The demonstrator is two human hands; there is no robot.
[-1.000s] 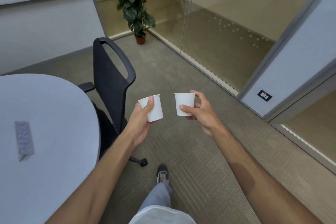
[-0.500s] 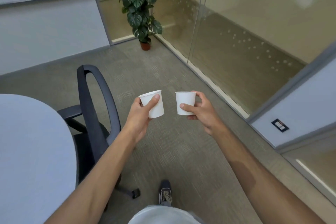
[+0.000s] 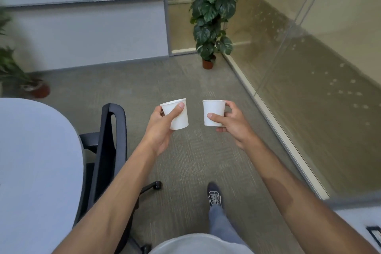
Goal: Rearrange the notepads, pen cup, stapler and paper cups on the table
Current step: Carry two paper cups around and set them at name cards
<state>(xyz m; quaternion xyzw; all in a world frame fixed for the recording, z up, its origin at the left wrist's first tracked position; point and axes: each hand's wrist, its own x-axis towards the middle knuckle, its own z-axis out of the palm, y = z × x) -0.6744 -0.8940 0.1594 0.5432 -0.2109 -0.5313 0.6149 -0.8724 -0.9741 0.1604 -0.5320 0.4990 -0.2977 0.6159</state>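
Observation:
I hold two white paper cups above the carpet, away from the table. My left hand (image 3: 159,128) grips the left paper cup (image 3: 179,117), which tilts slightly to the right. My right hand (image 3: 233,125) grips the right paper cup (image 3: 214,110), which is upright. The cups are a hand's width apart and do not touch. The pale round table (image 3: 37,163) lies at the left; the part I can see has nothing on it. No notepads, pen cup or stapler are in view.
A black office chair (image 3: 109,150) stands between the table and my left arm. A tall potted plant (image 3: 212,16) is in the far corner, another plant (image 3: 12,72) at far left. A glass wall (image 3: 309,78) runs along the right. My foot (image 3: 214,195) is on the carpet.
My view has swung left and moved along the floor: the chair and table shifted, the corner plant came closer to centre. Both hands keep their cups at the same spacing.

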